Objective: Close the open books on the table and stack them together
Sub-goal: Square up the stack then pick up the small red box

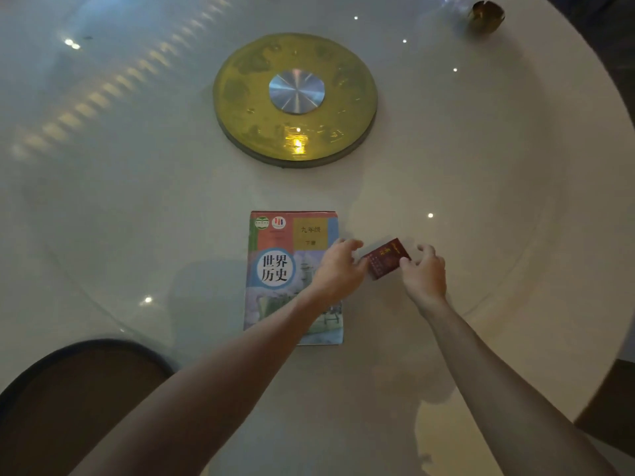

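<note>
A large colourful textbook (281, 266) lies closed on the round white table (137, 218), cover up, in front of me. Just to its right is a small dark red book (386, 258), closed and tilted. My left hand (338, 269) reaches over the textbook's right edge and touches the red book's left side. My right hand (424, 273) pinches the red book's right side with thumb and fingers. Both hands hold the small book between them; whether it rests on the table or is lifted I cannot tell.
A yellow round turntable base with a silver hub (295, 97) sits at the table's middle. A small dark golden vessel (486, 16) stands far right at the back. A brown chair back (79, 400) shows at the lower left. The table edge curves down the right side.
</note>
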### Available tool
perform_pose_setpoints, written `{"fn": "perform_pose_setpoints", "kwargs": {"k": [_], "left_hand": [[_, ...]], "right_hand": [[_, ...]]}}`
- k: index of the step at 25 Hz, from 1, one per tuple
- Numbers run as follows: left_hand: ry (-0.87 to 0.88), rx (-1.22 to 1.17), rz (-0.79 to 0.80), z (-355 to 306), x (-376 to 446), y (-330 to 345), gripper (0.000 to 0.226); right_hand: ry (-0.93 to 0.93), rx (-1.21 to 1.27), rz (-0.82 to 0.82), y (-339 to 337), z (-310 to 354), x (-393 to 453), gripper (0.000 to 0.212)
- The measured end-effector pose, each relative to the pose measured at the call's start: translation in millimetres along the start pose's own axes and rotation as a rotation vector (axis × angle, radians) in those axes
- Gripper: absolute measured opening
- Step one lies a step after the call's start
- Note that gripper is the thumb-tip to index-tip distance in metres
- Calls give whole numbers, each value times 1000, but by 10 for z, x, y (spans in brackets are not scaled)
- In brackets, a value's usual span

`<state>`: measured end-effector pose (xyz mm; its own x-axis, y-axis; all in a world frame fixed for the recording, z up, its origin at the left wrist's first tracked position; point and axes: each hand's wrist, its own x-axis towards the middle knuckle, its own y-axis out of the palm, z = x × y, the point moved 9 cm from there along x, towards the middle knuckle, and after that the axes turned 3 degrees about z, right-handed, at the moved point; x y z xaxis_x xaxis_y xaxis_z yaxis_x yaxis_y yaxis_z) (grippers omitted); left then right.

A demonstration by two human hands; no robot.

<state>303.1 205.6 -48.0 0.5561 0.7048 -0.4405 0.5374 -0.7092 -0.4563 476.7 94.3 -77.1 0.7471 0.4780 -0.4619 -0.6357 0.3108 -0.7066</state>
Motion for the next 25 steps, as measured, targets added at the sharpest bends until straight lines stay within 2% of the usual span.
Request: {"fn": "perform_pose_setpoints", "kwargs": {"k": [4,8,10,14,17,21,25], "left_hand": [[-94,25,77,-51,159,343,41],[-172,-25,61,137,134,459,17],[-163,-68,30,177,70,407,19],[-150,-134,-191,291,-273,-208,24],[-174,-193,-349,659,-640,-819,25],[-287,-285,-513,1480,-1383,-1583,26],[-423,-315,-607,2372,-2166,-2003,26]], "right_hand": [[6,125,187,153,-194,42,51],[-2,259,190,112,-170,-47,20],[-32,294,201,96,-50,-111,16],[-139,373,264,256,502,-412,15],[-217,335,347,646,989,-784,16],[-308,219,487,1524,1493,-1465,17],[-348,103,595,2497,1636,-2193,14]]}}
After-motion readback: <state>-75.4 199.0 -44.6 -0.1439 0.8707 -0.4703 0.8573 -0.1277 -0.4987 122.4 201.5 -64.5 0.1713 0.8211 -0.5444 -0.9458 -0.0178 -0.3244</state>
